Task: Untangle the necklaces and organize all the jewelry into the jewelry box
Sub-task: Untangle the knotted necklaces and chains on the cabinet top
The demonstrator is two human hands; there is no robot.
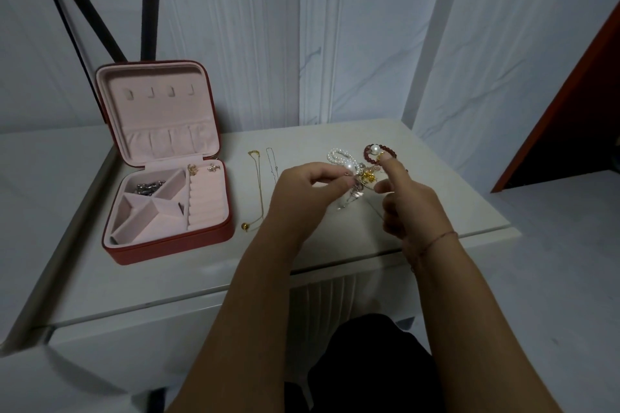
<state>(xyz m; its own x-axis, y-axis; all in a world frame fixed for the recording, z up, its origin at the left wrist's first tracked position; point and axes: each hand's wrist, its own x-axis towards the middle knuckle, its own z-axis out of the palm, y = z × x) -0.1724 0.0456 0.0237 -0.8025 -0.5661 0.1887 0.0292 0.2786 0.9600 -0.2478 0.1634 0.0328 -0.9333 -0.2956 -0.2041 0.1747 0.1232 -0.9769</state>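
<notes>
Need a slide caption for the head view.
Left hand pinches a tangled jewelry cluster, right hand alongside; a gold chain lies beside the open red jewelry box.

A white tabletop is carrying everything here. A red jewelry box is sitting open at its left end, lid standing upright. Just right of it a gold necklace and a thin silver chain are lying stretched out side by side. Further right, a pearl strand and a red bead bracelet are lying near the far edge. Just in front of them is a tangle of jewelry; whether it is resting on the top I cannot tell.
</notes>
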